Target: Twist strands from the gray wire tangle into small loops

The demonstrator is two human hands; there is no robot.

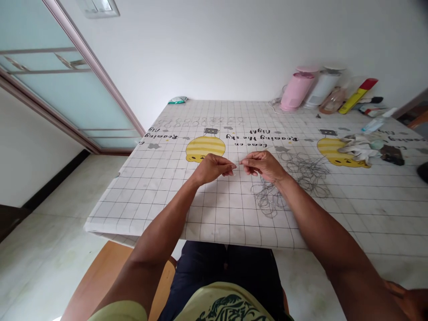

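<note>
Because the strand (236,169) is so fine, the left hand (212,169) and right hand (262,166) pinch it at the fingertips, a tangled heap (301,176) beside the right hand.

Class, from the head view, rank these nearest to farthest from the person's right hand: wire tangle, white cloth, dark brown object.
1. wire tangle: beside the right hand.
2. white cloth: farther right on the table.
3. dark brown object: just beyond the cloth.

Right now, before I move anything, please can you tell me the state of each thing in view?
Left hand: raised above the table, fingertips pinched together.
Right hand: raised, fingertips pinched together.
Thin dark strands: loosely tangled on the tablecloth.
Pink flask: upright, lid on.
White cloth: crumpled.
Frosted glass sliding door: shut.
</note>
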